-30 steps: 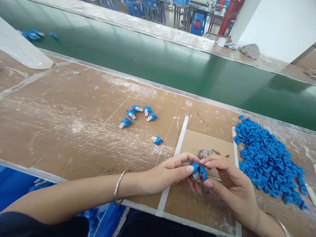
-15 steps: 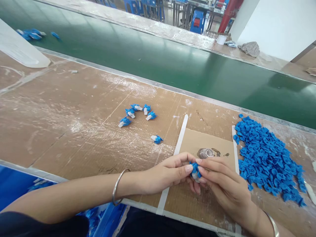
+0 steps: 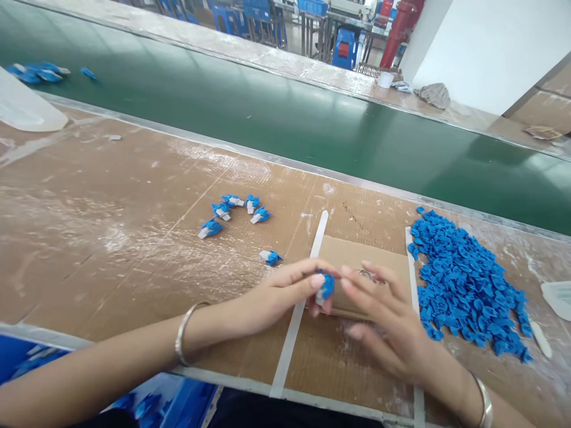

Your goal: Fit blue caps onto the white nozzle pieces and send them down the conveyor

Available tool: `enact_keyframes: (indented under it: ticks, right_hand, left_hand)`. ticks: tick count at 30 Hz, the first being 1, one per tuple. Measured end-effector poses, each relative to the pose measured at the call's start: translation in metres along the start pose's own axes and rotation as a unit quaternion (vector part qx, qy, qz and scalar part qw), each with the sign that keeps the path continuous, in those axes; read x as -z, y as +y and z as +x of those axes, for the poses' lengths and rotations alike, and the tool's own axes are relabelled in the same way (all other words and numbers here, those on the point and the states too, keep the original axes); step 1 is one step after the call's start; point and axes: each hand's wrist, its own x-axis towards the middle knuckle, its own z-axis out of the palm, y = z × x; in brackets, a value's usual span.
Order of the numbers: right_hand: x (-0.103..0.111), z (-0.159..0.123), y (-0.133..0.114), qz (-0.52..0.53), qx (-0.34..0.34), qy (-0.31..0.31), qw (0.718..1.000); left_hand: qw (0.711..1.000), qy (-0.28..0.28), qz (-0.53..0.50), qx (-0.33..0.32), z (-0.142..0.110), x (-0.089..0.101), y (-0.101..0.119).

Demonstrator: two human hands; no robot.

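Observation:
My left hand [image 3: 281, 291] pinches a small blue-and-white folded piece [image 3: 326, 287] between its thumb and fingertips. My right hand [image 3: 383, 315] is just right of that piece, with its fingers spread and holding nothing. Under the right fingertips lies a cardboard square [image 3: 357, 255], and a small round metal object [image 3: 370, 276] sits on it, partly hidden by those fingers. Several finished-looking blue-and-white pieces [image 3: 227, 208] lie on the brown table cover, with a single one [image 3: 270, 257] closer to my left hand. A heap of loose blue pieces [image 3: 464, 279] lies to the right.
A white tape strip [image 3: 285, 351] runs across the cardboard-covered table [image 3: 111, 249]. Beyond its metal edge, a green conveyor belt [image 3: 285, 119] carries blue pieces [image 3: 38, 72] at far left. A blue crate [image 3: 187, 404] stands below the near edge. Stools and a red pipe [image 3: 397, 30] stand behind.
My right hand has let go of the blue piece and moved right, its fingers now spread. The left hand keeps the piece. The whole view has shifted slightly left.

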Motion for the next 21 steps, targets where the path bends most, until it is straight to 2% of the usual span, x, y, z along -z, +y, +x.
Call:
enact_keyframes:
  ticks: [1,2,3,5,7,8,10,12,14,15,16,18,20,21]
  right_hand:
    - [0.009,0.002,0.012,-0.018,-0.020,0.014,1.000]
    - [0.018,0.001,0.027,-0.047,-0.049,0.032,0.997]
    - [0.028,0.000,0.042,-0.082,-0.082,0.049,0.992]
    - [0.045,-0.008,0.074,-0.143,-0.176,0.042,0.973]
    - [0.055,-0.019,0.100,-0.148,-0.241,-0.021,0.959]
    - [0.057,-0.025,0.109,-0.142,-0.263,-0.049,0.953]
    - [0.054,-0.032,0.120,-0.134,-0.289,-0.086,0.944]
    - [0.046,-0.035,0.123,-0.145,-0.299,-0.091,0.939]
    - [0.038,-0.034,0.120,-0.172,-0.303,-0.087,0.934]
    - [0.035,-0.033,0.118,-0.188,-0.304,-0.083,0.930]
    - [0.033,-0.032,0.116,-0.201,-0.307,-0.079,0.927]
    - [0.032,-0.029,0.113,-0.203,-0.316,-0.068,0.924]
    - [0.035,-0.028,0.113,-0.160,-0.329,-0.061,0.929]
    - [0.037,-0.028,0.113,-0.131,-0.337,-0.059,0.931]
  left_hand:
    - [0.994,0.045,0.095,-0.015,0.001,0.009,0.006]
    - [0.973,0.102,0.205,-0.031,0.003,0.020,0.012]
    - [0.931,0.166,0.322,-0.044,0.005,0.031,0.017]
    - [0.808,0.260,0.528,-0.032,0.010,0.054,0.024]
    - [0.688,0.290,0.665,0.007,0.015,0.073,0.027]
    - [0.643,0.287,0.709,0.026,0.016,0.079,0.027]
    - [0.581,0.274,0.765,0.051,0.016,0.084,0.027]
    - [0.549,0.273,0.789,0.052,0.014,0.085,0.027]
    - [0.549,0.272,0.789,0.038,0.011,0.084,0.028]
    - [0.565,0.263,0.781,0.028,0.010,0.083,0.029]
    - [0.593,0.246,0.767,0.022,0.009,0.084,0.030]
    - [0.673,0.189,0.714,0.035,0.007,0.086,0.033]
    - [0.757,0.107,0.640,0.072,0.003,0.089,0.037]
    - [0.789,0.065,0.605,0.087,0.001,0.090,0.039]
